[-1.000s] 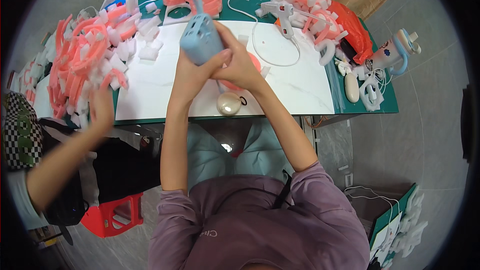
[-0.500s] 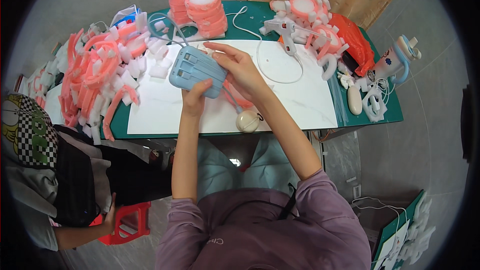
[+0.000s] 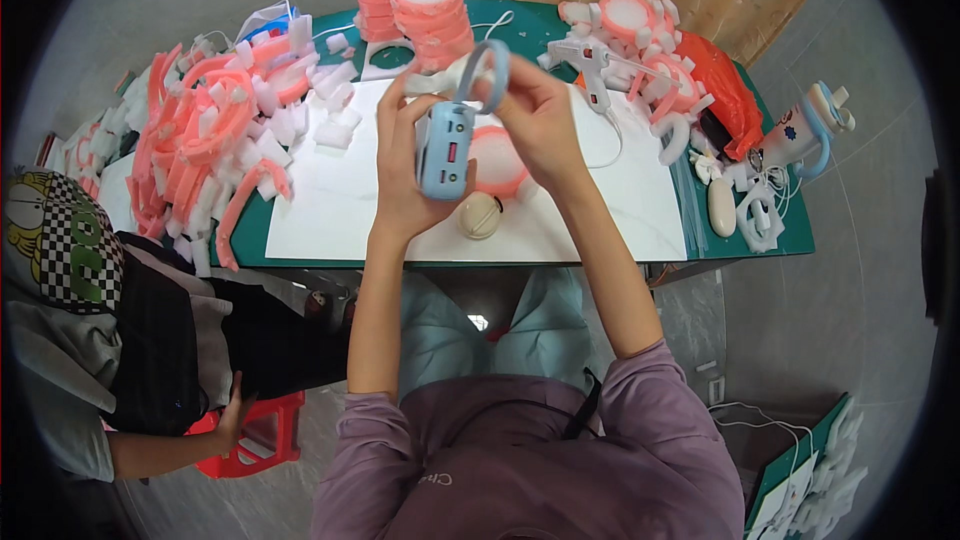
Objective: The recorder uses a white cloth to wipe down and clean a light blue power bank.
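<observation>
Over the white board, my left hand [image 3: 402,165] is closed around a light-blue power bank [image 3: 446,165]. Its narrow end with several ports faces up toward me. A light-blue cable loop [image 3: 500,75] rises from its far end, and the fingers of my right hand [image 3: 542,125] pinch it. Below the hands, a round cream-coloured object [image 3: 480,216] with a dark loop lies on the board. Beside it is a pink foam disc [image 3: 497,162] with a white centre, partly hidden by the power bank and my right hand.
Pink and white foam pieces [image 3: 205,130] are heaped at left; stacked pink discs [image 3: 432,20] stand at the back. A white glue gun [image 3: 590,65], red bag [image 3: 725,90] and handled tumbler [image 3: 800,130] are at right. Another person [image 3: 150,340] sits at left.
The power bank has turned from its broad face to its port end. My right hand has moved from its side to the cable loop. The view has shifted slightly.
</observation>
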A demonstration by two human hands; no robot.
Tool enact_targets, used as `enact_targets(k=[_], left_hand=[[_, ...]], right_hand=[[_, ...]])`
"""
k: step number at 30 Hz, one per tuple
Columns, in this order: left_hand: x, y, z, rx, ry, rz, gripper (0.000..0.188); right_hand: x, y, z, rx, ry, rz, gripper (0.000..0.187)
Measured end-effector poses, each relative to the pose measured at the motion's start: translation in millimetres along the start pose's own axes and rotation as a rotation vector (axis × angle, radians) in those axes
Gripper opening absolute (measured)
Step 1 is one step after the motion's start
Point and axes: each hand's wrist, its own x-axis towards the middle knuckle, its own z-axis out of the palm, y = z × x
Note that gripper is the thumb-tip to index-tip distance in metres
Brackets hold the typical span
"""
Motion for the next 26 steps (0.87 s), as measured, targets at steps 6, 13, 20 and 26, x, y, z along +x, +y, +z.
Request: enact_targets(k=[6,13,20,26], left_hand=[[-6,2,14,-0.028,0.120,0.139,0.061],[-18,2,23,-0.077,0.136,0.281,0.089],[-39,-16,26,-0.014,0.085,0.382,0.077],[-46,-16,35,-0.057,0.119,0.384,0.074]], right_hand=[[-23,-5,-2,-0.218,-0.133,0.140,0.022],[-37,20,-28,-0.198,-0.167,0.035,0.019],[-40,0,-14,-0.193,-0.250,0.027,0.018],[-47,-8,-22,-0.445,-0.317,-0.101,0.021]])
